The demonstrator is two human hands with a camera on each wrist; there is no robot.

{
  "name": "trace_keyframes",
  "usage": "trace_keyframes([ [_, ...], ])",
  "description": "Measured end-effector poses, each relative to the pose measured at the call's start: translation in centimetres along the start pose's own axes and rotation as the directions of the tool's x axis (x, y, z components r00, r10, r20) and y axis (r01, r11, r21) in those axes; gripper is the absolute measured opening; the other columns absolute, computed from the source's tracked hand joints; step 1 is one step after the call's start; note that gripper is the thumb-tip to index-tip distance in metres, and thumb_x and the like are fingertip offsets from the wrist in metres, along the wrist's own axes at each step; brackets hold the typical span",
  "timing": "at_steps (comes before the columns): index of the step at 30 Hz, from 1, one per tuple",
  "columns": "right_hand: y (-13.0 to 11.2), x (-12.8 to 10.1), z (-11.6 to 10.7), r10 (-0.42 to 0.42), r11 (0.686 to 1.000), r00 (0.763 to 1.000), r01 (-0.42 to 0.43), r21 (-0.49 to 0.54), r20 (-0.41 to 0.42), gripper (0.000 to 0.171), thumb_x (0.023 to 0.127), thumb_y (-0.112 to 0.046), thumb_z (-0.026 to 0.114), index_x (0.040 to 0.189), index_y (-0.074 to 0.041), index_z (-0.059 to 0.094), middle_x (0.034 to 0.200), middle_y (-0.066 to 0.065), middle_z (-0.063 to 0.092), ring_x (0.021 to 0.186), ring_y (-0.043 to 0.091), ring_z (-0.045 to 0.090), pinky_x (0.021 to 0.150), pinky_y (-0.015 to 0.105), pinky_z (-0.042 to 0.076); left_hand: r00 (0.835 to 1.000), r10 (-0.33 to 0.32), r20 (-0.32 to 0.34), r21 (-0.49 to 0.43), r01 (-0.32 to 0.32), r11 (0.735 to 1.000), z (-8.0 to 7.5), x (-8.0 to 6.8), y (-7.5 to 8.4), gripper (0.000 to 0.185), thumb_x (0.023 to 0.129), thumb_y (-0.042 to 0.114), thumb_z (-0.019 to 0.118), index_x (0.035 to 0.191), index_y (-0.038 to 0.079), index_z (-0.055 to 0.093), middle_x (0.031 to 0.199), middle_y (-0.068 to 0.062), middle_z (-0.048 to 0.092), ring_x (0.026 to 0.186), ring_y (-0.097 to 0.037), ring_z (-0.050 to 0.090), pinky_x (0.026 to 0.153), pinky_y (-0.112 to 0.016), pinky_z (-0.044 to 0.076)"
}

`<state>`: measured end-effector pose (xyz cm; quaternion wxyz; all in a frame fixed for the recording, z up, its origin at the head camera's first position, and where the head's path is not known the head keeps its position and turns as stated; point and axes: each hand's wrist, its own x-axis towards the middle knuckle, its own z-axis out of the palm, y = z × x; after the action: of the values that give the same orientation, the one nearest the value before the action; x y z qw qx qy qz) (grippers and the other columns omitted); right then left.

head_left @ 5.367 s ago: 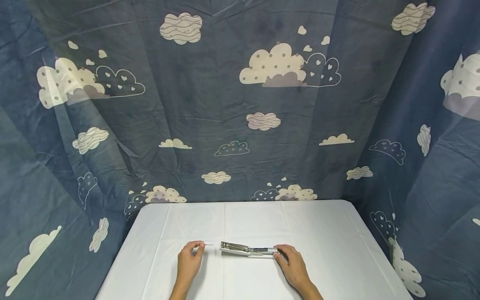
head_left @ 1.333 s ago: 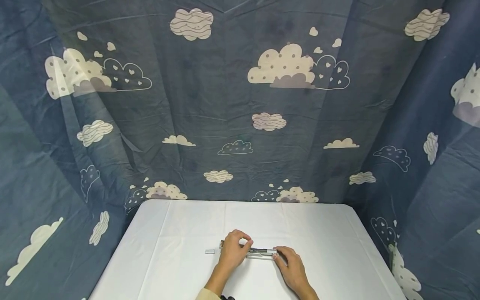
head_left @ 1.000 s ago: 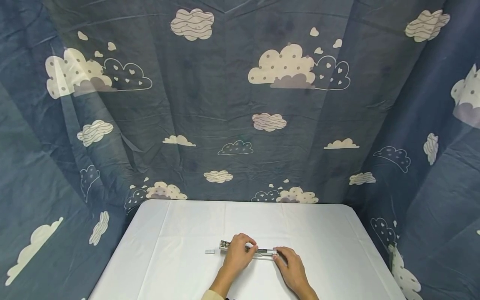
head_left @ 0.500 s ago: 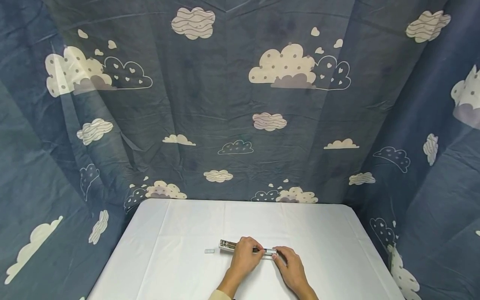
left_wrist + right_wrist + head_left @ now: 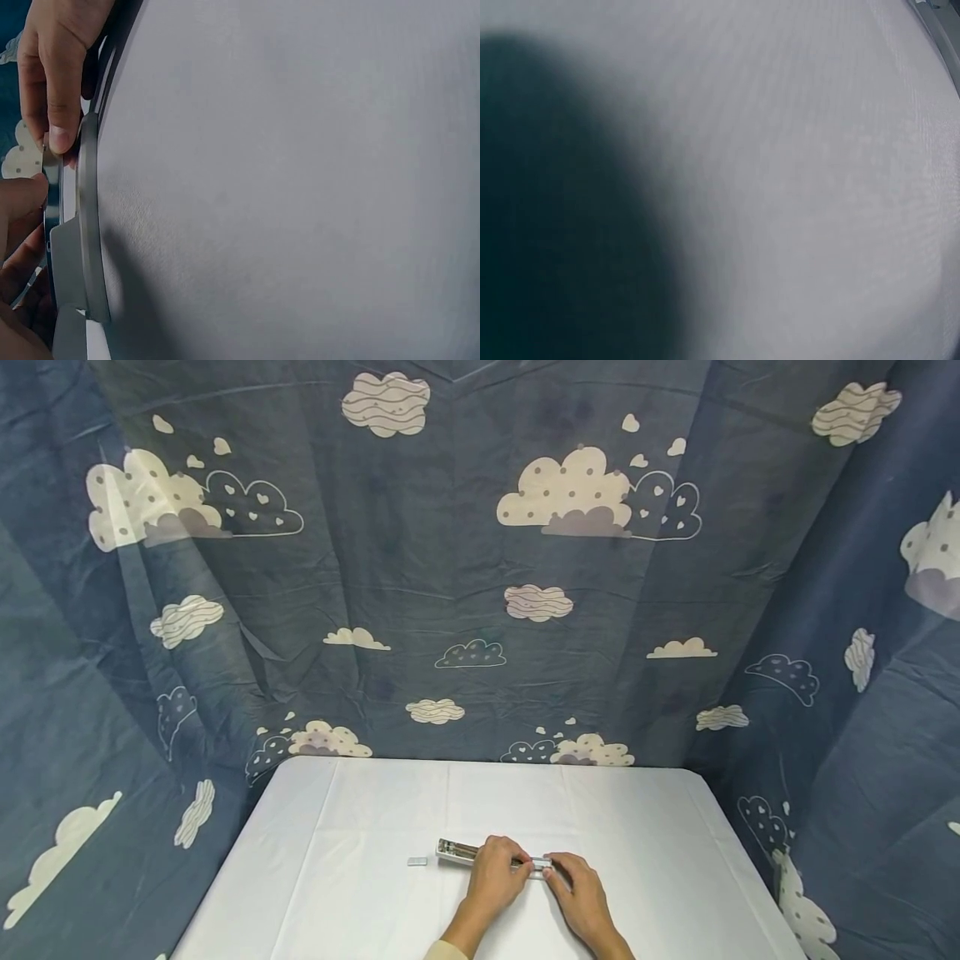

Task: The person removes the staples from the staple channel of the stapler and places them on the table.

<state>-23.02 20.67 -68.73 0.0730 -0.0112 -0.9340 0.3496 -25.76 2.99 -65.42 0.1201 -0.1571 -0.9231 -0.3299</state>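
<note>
A white stapler [image 5: 459, 852] lies folded wide on the white table in the head view, its long metal inside facing up. My left hand [image 5: 495, 870] reaches across its middle, thumb and index finger pinching at the metal rail; whether staples sit between them is hidden. My right hand [image 5: 581, 893] grips the stapler's right end between thumb and fingers. In the left wrist view both the left hand [image 5: 19, 240] and the right hand [image 5: 60, 75] meet along the thin rail [image 5: 52, 191], beside the grey stapler arm [image 5: 88, 217]. Left of the stapler lies a short staple strip [image 5: 417, 862].
White cloth covers the table [image 5: 360, 810], and a dark blue cloud-print curtain [image 5: 420, 560] hangs behind it and at both sides. The right wrist view shows mostly white surface [image 5: 780, 165] and a dark blurred shape.
Earlier the left hand held a thin staple strip left of the stapler; a short strip now lies there. The left hand has since slid rightward along the rail. The right hand keeps its grip.
</note>
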Motion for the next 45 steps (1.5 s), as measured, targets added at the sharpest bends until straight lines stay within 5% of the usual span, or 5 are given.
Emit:
trace_keyframes([
  [13, 0.1, -0.2, 0.1, -0.039, 0.999, 0.998, 0.039, 0.020, -0.040, 0.032, 0.097, -0.034, 0.070, 0.125, -0.019, 0.069, 0.133, 0.008, 0.068, 0.130, 0.034, 0.060, 0.112, 0.058, 0.042, 0.983, 0.033, -0.180, 0.076, -0.019, 0.997, 0.6, -1.2, 1.8, 0.010, 0.078, 0.013, 0.087, 0.079, 0.015, 0.077, 0.082, 0.004, 0.075, 0.091, -0.018, 0.066, 0.084, -0.036, 0.054],
  [23, 0.1, 0.0, 0.0, -0.033, 0.999, 0.999, 0.034, 0.030, -0.034, 0.034, 0.097, -0.033, 0.071, 0.126, -0.017, 0.069, 0.135, 0.009, 0.068, 0.131, 0.035, 0.059, 0.113, 0.057, 0.041, 0.975, -0.031, -0.219, -0.035, 0.024, 0.999, 1.2, -1.2, 2.1, 0.012, 0.075, 0.005, 0.087, 0.079, 0.012, 0.078, 0.083, 0.005, 0.076, 0.090, -0.016, 0.064, 0.086, -0.034, 0.052],
  [34, 0.0, 0.2, 0.0, -0.009, 1.000, 1.000, 0.009, 0.024, -0.008, 0.034, 0.098, -0.033, 0.069, 0.128, -0.017, 0.068, 0.138, 0.009, 0.066, 0.134, 0.035, 0.057, 0.115, 0.058, 0.039, 0.974, -0.150, -0.171, -0.139, 0.127, 0.982, 1.4, -0.9, 2.0, 0.008, 0.081, 0.014, 0.085, 0.081, 0.019, 0.079, 0.085, 0.007, 0.074, 0.096, -0.016, 0.062, 0.091, -0.036, 0.049],
  [45, 0.2, 0.1, 0.1, -0.002, 1.000, 1.000, 0.002, 0.014, 0.000, 0.031, 0.099, -0.033, 0.068, 0.126, -0.019, 0.069, 0.137, 0.009, 0.067, 0.133, 0.034, 0.058, 0.114, 0.058, 0.039, 0.981, -0.132, -0.141, -0.090, 0.120, 0.989, 1.0, -0.7, 2.4, 0.006, 0.083, 0.018, 0.083, 0.079, 0.018, 0.078, 0.082, 0.007, 0.067, 0.089, -0.016, 0.060, 0.082, -0.035, 0.048],
])
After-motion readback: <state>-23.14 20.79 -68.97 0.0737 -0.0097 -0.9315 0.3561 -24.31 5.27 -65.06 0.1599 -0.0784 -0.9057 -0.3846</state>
